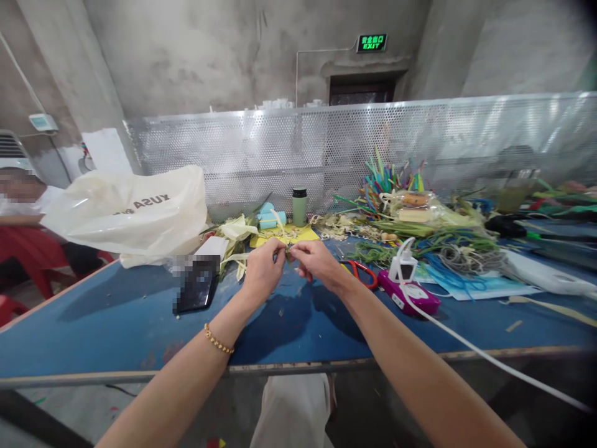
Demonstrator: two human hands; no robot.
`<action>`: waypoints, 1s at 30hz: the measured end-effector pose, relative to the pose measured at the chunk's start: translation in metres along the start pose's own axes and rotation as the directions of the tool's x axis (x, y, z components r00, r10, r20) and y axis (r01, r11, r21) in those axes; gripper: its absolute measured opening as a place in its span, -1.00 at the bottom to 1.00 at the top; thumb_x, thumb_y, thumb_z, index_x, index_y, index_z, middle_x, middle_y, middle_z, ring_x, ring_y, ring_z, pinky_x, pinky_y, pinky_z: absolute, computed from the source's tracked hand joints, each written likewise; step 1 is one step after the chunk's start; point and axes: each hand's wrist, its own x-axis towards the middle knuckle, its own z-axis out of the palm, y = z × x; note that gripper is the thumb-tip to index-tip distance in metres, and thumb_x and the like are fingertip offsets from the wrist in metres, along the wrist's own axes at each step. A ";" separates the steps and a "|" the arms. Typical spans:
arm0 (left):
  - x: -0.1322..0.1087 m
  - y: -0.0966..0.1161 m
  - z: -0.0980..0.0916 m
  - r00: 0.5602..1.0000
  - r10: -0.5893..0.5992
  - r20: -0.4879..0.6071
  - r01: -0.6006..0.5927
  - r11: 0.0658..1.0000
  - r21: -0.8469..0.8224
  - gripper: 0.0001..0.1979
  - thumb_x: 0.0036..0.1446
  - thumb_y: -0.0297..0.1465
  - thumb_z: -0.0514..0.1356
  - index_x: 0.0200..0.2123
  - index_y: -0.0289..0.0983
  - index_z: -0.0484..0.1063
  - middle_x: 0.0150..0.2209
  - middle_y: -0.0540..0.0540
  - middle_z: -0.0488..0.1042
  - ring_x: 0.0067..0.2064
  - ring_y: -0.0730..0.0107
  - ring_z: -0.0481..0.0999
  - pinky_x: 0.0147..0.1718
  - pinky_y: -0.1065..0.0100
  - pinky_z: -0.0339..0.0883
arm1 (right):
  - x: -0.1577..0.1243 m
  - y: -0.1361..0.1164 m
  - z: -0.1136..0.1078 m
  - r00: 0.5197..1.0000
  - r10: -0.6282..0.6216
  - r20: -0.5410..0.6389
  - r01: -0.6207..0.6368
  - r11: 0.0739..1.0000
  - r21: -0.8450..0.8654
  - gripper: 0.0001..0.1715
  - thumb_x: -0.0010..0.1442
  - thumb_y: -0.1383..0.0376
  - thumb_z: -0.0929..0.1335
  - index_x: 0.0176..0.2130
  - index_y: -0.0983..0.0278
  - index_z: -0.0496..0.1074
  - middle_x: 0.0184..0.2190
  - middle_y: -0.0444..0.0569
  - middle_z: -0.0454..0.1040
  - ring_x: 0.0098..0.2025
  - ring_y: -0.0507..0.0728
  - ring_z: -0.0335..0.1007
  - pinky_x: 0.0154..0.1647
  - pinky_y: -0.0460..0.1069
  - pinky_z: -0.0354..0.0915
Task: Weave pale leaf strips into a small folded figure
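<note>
My left hand (262, 269) and my right hand (314, 260) meet above the blue table (116, 323), fingers pinched together on a small green leaf strip piece (288, 250) held between them. A gold bracelet (217, 340) circles my left wrist. Red-handled scissors (361, 272) lie just right of my right hand. A dark phone (198, 285) lies left of my left hand.
A cream plastic bag (130, 211) sits at the left. A green bottle (299, 206), yellow sheet (284, 235), leaf strips and coloured straws (387, 177) crowd the back. A magenta power bank with white charger (408, 287) and cable lies right. A person in red sits at far left (23, 218).
</note>
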 end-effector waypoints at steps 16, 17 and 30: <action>0.006 -0.009 -0.001 0.983 -0.122 0.135 0.143 0.976 -0.165 -0.85 0.07 -0.42 0.12 -0.48 -0.31 0.45 -0.54 -0.05 0.44 -0.49 0.43 0.33 -0.46 0.39 0.13 | 0.006 0.005 -0.012 0.964 -0.267 0.005 0.260 0.934 -0.244 -0.87 -0.05 0.36 0.29 -0.46 0.34 0.43 -0.63 -0.18 0.31 -0.56 -0.04 0.18 -0.52 -0.14 0.12; 0.007 -0.010 -0.002 0.981 -0.130 0.144 0.159 0.964 -0.211 -0.84 0.06 -0.41 0.13 -0.50 -0.31 0.45 -0.56 -0.04 0.43 -0.50 0.44 0.31 -0.47 0.40 0.12 | 0.005 0.005 -0.013 0.964 -0.265 0.006 0.259 0.940 -0.224 -0.87 -0.05 0.34 0.29 -0.46 0.34 0.42 -0.64 -0.19 0.28 -0.57 -0.04 0.16 -0.54 -0.14 0.10; 0.007 -0.003 -0.002 0.921 -0.333 0.200 0.385 0.713 -0.587 -0.81 -0.11 -0.31 0.27 -0.54 -0.34 0.47 -0.62 -0.02 0.41 -0.61 0.56 0.13 -0.60 0.44 -0.04 | 0.001 0.000 -0.012 0.974 -0.225 -0.023 0.222 0.970 -0.095 -0.80 0.01 0.24 0.32 -0.43 0.35 0.42 -0.69 -0.25 0.12 -0.64 -0.08 -0.02 -0.64 -0.15 -0.07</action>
